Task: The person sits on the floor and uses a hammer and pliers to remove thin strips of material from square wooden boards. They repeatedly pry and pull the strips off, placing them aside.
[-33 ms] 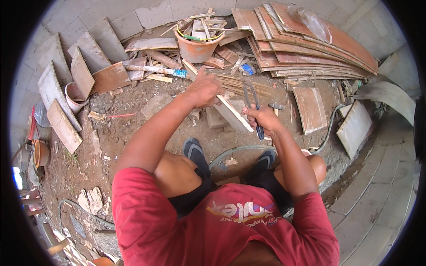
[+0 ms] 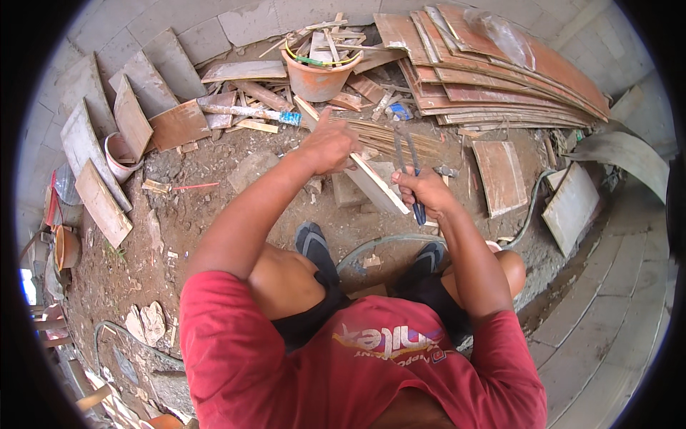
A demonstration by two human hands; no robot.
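Observation:
My left hand [image 2: 330, 146] is closed on a narrow plywood board [image 2: 379, 183], which slants between my knees with its pale edge upward. In my right hand [image 2: 426, 193] is a pair of dark pincers [image 2: 419, 213] with bluish grips, just beside the board's near end. Their upper part is blurred, and my fingers hide the middle. A hammer [image 2: 446, 171] lies on the ground just beyond my right hand. Under the board sits a grey block [image 2: 348, 191], partly covered by it.
An orange bucket [image 2: 314, 84] full of wood scraps stands ahead. Stacked plywood sheets [image 2: 500, 89] fill the far right. Several boards [image 2: 100, 204] lean at left. A blue-ended pole [image 2: 246, 113] lies among offcuts. A hose [image 2: 529, 209] curves across the dirt at right.
My right hand and the pincers have shifted very slightly to the right. My left hand and the board look the same.

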